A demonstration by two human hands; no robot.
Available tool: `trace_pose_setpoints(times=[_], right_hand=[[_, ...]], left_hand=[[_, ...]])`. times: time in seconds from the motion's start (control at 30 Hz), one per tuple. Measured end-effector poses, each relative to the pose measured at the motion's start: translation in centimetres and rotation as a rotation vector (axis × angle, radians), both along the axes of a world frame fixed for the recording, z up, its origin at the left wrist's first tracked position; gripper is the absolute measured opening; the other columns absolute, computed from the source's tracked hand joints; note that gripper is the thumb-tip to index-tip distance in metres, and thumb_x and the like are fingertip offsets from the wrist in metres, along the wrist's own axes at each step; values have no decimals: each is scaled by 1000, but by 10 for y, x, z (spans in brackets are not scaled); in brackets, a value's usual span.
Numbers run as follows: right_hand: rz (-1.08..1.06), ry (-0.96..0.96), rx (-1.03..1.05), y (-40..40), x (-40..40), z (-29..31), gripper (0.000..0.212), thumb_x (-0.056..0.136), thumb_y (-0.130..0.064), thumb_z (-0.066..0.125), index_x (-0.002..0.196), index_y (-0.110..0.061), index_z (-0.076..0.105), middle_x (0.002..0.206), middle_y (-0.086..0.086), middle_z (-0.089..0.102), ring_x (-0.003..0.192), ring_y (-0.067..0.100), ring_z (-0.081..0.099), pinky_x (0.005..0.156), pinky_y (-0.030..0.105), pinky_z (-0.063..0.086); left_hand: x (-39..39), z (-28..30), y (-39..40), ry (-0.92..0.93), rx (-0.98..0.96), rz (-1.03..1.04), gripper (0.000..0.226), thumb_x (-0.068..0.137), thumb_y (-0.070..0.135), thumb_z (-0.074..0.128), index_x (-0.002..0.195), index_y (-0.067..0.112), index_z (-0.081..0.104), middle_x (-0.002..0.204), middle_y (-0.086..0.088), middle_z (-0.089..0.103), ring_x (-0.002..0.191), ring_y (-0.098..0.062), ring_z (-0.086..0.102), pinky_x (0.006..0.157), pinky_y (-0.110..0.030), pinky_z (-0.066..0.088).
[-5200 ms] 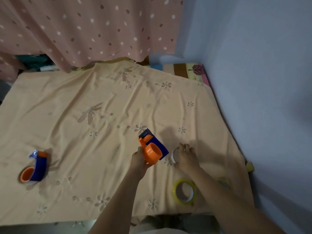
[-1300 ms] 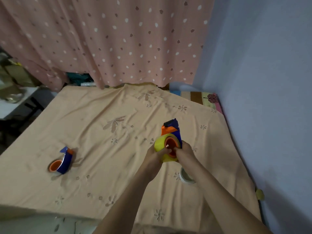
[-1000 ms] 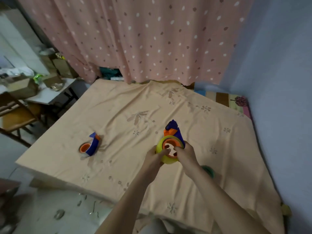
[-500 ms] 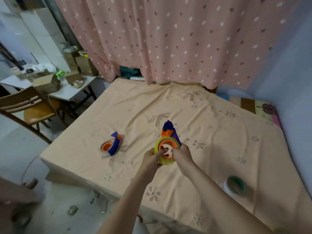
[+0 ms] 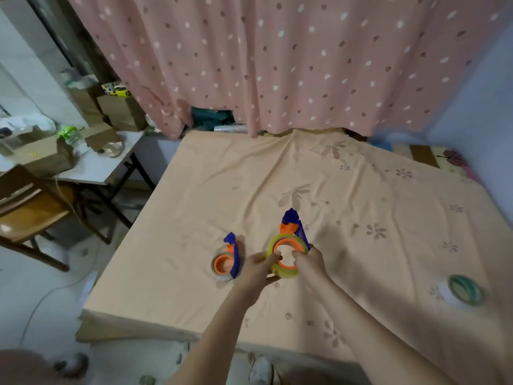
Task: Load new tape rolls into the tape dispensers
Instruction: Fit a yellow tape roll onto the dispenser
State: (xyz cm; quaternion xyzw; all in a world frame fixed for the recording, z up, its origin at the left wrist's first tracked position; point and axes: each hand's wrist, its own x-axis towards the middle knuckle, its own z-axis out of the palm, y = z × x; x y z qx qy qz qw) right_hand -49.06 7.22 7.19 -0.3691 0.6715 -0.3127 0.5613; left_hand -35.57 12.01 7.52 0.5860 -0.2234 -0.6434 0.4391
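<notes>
Since half a second ago both hands and the held dispenser sit in much the same pose; the view has swung left, so the second dispenser now appears just left of the left hand and more of the room's left side shows.

Left hand (image 5: 259,269): grip curled round the near-left edge of the yellow tape roll (image 5: 286,255), thumb tip at the inner rim. Right hand (image 5: 309,262): grip pinching the roll's right side, fingers curled over the rim. Roll is translucent yellow-green and ringed round the orange hub of the held dispenser (image 5: 291,227); whether fully seated, cannot tell. Dispenser body blue, orange piece below a blue pointed tip aimed away from the person. Held just above the bed (image 5: 361,190), which is covered with a peach floral sheet.

Second dispenser (image 5: 229,259): same blue and orange, lying on the sheet, orange hub facing up-left, a pale ring at its base.

Green tape roll (image 5: 465,291): flat on the sheet, well apart to the right, blurred.

Far: pink dotted curtain (image 5: 277,65) behind the bed; at left a small counter (image 5: 91,170) with cardboard boxes (image 5: 122,112), a wooden chair (image 5: 30,215) beside it.
</notes>
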Motion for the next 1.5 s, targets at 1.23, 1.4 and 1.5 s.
trace_pose_setpoints(times=[1.23, 1.4, 1.5], right_hand=[[141, 123, 78, 6, 221, -10, 27, 75, 0, 64, 98, -13, 65, 98, 13, 73, 94, 33, 71, 83, 48, 61], [78, 116, 157, 3, 277, -26, 24, 83, -1, 65, 96, -19, 57, 100, 8, 69, 87, 22, 67, 59, 30, 60], [78, 156, 176, 0, 299, -43, 20, 82, -6, 64, 95, -19, 56, 101, 9, 69, 96, 27, 68, 77, 43, 63]], left_hand=[[249, -24, -7, 3, 86, -161, 37, 99, 22, 65, 126, -3, 61, 105, -13, 73, 91, -25, 71, 83, -35, 60], [308, -34, -19, -89, 188, -259, 39, 96, 28, 69, 129, 9, 60, 101, -7, 71, 87, -23, 68, 92, -44, 58], [333, -45, -27, -102, 219, -278, 39, 96, 29, 70, 128, 10, 62, 101, -8, 72, 81, -21, 67, 85, -38, 59]])
